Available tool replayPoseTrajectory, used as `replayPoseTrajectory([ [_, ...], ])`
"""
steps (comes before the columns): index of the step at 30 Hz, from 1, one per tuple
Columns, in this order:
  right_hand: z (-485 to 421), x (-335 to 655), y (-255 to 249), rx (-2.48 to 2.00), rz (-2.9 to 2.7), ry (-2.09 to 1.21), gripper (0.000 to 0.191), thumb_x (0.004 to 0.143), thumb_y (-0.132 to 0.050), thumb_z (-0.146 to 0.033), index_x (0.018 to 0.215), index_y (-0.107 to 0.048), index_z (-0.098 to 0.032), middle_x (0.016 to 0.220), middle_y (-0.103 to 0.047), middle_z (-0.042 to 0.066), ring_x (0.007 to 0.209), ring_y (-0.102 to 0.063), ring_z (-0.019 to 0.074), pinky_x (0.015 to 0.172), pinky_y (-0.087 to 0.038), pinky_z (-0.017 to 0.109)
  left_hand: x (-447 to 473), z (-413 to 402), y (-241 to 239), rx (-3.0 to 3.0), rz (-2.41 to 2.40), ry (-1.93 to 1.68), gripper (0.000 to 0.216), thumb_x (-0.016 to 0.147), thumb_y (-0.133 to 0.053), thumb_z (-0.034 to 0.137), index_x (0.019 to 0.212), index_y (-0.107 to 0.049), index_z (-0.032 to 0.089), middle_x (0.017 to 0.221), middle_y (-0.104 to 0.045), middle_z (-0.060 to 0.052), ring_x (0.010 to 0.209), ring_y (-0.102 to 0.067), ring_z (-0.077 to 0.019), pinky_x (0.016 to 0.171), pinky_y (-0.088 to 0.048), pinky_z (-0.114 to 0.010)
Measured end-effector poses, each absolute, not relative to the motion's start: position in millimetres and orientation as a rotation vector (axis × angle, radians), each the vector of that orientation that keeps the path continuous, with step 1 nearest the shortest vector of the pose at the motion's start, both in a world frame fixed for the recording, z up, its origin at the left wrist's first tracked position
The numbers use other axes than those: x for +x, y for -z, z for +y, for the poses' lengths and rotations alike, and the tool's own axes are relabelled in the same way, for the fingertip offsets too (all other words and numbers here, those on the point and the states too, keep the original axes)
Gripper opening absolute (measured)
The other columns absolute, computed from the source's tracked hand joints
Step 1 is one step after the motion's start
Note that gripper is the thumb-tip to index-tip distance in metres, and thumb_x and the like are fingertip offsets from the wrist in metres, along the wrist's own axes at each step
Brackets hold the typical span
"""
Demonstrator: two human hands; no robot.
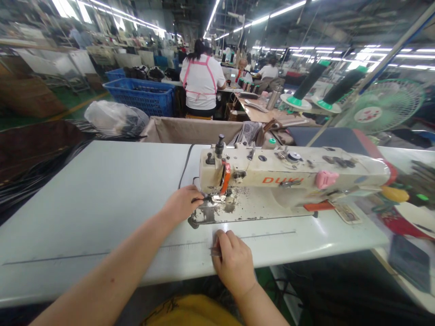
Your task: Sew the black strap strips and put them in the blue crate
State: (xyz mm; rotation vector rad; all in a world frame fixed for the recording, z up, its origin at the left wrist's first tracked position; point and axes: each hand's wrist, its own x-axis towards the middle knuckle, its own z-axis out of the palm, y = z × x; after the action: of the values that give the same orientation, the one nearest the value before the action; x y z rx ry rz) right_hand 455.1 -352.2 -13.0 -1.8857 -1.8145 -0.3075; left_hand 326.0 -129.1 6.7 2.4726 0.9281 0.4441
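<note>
1. the right hand [234, 260] curls over the printed ruler [272, 234] on the white table [102, 194], pinching a small object [215, 251] too unclear to identify.
2. farther in, the left hand [181, 206] grips a dark strip [197, 199] just beside the needle area of the sewing machine [251, 174].
3. a dark cord [186, 166] lies behind that hand.
4. beyond the table, a blue basket [136, 94] stands near a seated person [200, 86] with pink straps.
</note>
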Motion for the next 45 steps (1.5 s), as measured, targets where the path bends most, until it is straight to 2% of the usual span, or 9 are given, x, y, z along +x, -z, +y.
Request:
replayPoseTrajectory([
  [6, -353, 455, 9, -1.902, -1.814, 0.251, 0.028, 0.084, -0.053, -0.009, 0.109, -0.060, -0.019, 0.081, -0.059, 0.003, 0.070, -0.053, 0.0216, 0.063, -0.037, 0.034, 327, -136, -12, 2.367, 1.019, -0.380, 0.019, 0.089, -0.067, 0.024, 0.099, -0.083, 0.027, 0.113, -0.077, -0.002, 0.094, -0.074, -0.0188, 0.087, -0.056, -0.029],
  [12, -353, 454, 8, -1.901, -1.792, 0.216, 0.028, 0.081, -0.054, -0.008, 0.105, -0.059, -0.020, 0.081, -0.059, 0.002, 0.071, -0.053, 0.0212, 0.064, -0.037, 0.033, 332, -161, -17, 2.301, 1.176, -0.315, 0.019, 0.089, -0.067, 0.026, 0.101, -0.082, 0.024, 0.105, -0.074, -0.004, 0.086, -0.072, -0.0187, 0.081, -0.057, -0.030],
  [15, -353, 454, 9, -1.894, -1.776, 0.194, 0.030, 0.080, -0.052, -0.007, 0.106, -0.059, -0.020, 0.081, -0.058, 0.003, 0.070, -0.052, 0.0216, 0.064, -0.037, 0.034, 336, -181, -15, 2.263, 1.204, -0.329, 0.020, 0.091, -0.065, 0.024, 0.105, -0.080, 0.021, 0.108, -0.072, -0.006, 0.090, -0.072, -0.0178, 0.085, -0.057, -0.029],
  [19, -354, 456, 9, -1.867, -1.726, 0.180, 0.026, 0.086, -0.049, -0.009, 0.108, -0.059, -0.019, 0.081, -0.057, 0.002, 0.068, -0.051, 0.0209, 0.063, -0.037, 0.033, 342, -202, -15, 2.244, 1.227, -0.308, 0.026, 0.091, -0.066, 0.022, 0.115, -0.076, 0.018, 0.111, -0.070, -0.009, 0.095, -0.072, -0.0194, 0.089, -0.057, -0.030],
  [25, -354, 459, 8, -1.800, -1.672, 0.104, 0.022, 0.092, -0.046, -0.011, 0.107, -0.060, -0.019, 0.080, -0.055, 0.002, 0.068, -0.052, 0.0198, 0.063, -0.038, 0.032, 350, -222, -21, 2.209, 1.267, -0.258, 0.052, 0.090, -0.067, 0.024, 0.140, -0.060, 0.012, 0.118, -0.068, -0.011, 0.088, -0.072, -0.0191, 0.089, -0.057, -0.032],
  [32, -355, 464, 5, -1.671, -1.527, -0.091, 0.020, 0.096, -0.046, -0.010, 0.103, -0.061, -0.021, 0.080, -0.056, 0.001, 0.072, -0.056, 0.0183, 0.066, -0.041, 0.030, 347, -230, -31, 2.283, 1.210, -0.102, 0.059, 0.092, -0.061, 0.025, 0.147, -0.052, 0.006, 0.118, -0.068, -0.013, 0.103, -0.071, -0.0257, 0.093, -0.055, -0.036],
  [37, -355, 469, 0, -1.599, -1.435, -0.208, 0.018, 0.096, -0.051, -0.010, 0.102, -0.064, -0.022, 0.081, -0.060, 0.001, 0.078, -0.059, 0.0177, 0.068, -0.044, 0.028, 341, -241, -36, 2.370, 1.150, -0.045, 0.064, 0.091, -0.061, 0.027, 0.149, -0.048, 0.005, 0.128, -0.066, -0.018, 0.113, -0.069, -0.0286, 0.099, -0.054, -0.038],
  [40, -357, 472, -3, -1.594, -1.391, -0.273, 0.017, 0.097, -0.053, -0.013, 0.101, -0.066, -0.023, 0.081, -0.062, 0.001, 0.078, -0.061, 0.0174, 0.068, -0.046, 0.028, 339, -245, -32, 2.398, 1.143, -0.013, 0.061, 0.095, -0.055, 0.027, 0.151, -0.045, 0.006, 0.133, -0.064, -0.020, 0.116, -0.069, -0.0294, 0.100, -0.054, -0.039],
  [45, -364, 476, -8, -1.606, -1.326, -0.338, 0.017, 0.097, -0.055, -0.017, 0.100, -0.071, -0.023, 0.082, -0.067, 0.001, 0.074, -0.062, 0.0163, 0.068, -0.048, 0.027, 336, -241, -28, 2.497, 1.104, 0.015, 0.054, 0.099, -0.039, 0.013, 0.152, -0.043, 0.008, 0.137, -0.061, -0.023, 0.110, -0.072, -0.0286, 0.093, -0.057, -0.039],
])
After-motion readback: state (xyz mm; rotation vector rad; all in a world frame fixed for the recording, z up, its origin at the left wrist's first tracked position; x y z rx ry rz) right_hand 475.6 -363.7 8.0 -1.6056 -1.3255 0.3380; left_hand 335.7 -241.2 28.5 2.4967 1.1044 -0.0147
